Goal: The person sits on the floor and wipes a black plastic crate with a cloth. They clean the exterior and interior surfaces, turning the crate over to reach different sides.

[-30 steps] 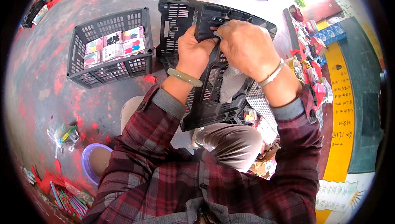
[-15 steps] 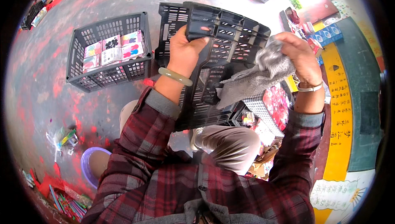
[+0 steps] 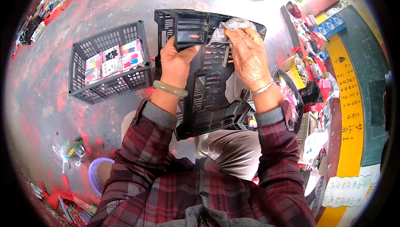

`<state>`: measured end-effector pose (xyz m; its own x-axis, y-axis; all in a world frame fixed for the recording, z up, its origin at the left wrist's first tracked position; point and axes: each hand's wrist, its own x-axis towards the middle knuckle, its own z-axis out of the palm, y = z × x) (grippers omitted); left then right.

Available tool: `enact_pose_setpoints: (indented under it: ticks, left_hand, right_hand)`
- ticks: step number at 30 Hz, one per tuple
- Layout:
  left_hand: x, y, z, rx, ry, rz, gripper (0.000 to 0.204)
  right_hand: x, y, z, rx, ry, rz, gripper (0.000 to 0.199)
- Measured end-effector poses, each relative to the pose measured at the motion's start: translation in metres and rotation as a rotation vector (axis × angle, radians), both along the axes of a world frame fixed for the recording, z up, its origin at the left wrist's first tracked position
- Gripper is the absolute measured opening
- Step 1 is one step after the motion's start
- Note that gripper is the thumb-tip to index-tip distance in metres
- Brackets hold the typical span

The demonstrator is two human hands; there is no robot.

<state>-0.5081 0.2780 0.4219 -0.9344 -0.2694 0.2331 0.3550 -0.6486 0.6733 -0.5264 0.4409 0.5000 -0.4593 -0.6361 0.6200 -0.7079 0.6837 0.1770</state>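
A black plastic crate [image 3: 193,71] is held up tilted in front of me, its slotted walls toward me. My left hand [image 3: 177,62] grips the crate's upper left edge, thumb on the near side and fingers behind. My right hand [image 3: 249,58] is closed on a grey cloth [image 3: 221,34] and presses it against the crate's upper rim. Part of the cloth hangs below that hand, over the crate's slotted wall.
On the floor to the left stands another black crate [image 3: 141,65] with several small colourful packets [image 3: 111,65]. A purple basin [image 3: 94,176] and a clear plastic bag [image 3: 68,152] are at lower left. Mixed goods line the right, beside a chalkboard [image 3: 362,48].
My right hand has moved left with the cloth, from beyond the crate's right side onto its upper rim. My left hand keeps its hold, and the crate has shifted slightly left.
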Motion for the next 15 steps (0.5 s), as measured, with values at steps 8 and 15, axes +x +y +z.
enact_pose_setpoints:
  ticks: [8, 15]
  left_hand:
    - [0.002, 0.0, 0.003, -0.013, 0.004, 0.041, 0.018]
    - [-0.003, -0.001, 0.002, 0.029, 0.021, 0.011, 0.019]
  right_hand:
    - [-0.006, -0.005, 0.015, 0.07, -0.016, 0.038, 0.038]
    - [0.025, 0.015, -0.03, -0.114, -0.079, 0.038, 0.036]
